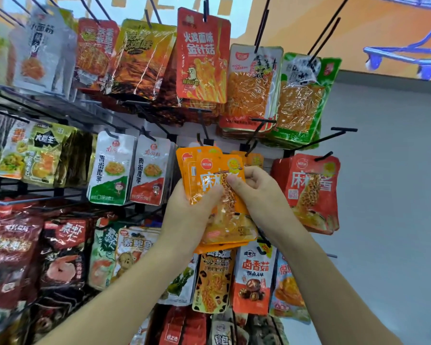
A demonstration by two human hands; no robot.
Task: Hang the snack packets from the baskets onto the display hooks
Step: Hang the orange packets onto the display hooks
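Observation:
My left hand (192, 210) grips a fanned stack of orange snack packets (217, 170) in front of the middle row of the rack. My right hand (255, 188) pinches the front packet of that stack near its top, thumb on its face. Just above and behind the stack a black display hook (250, 149) carries a few matching orange packets (255, 159). Lower packets of the stack (228, 230) hang below my hands. No basket is in view.
Hooks all round carry snack packets: red ones (311, 192) at the right, white ones (113, 168) at the left, a red-orange pack (202, 58) above, orange-white ones (253, 277) below. Black hook ends (343, 130) stick out toward me. Grey floor lies to the right.

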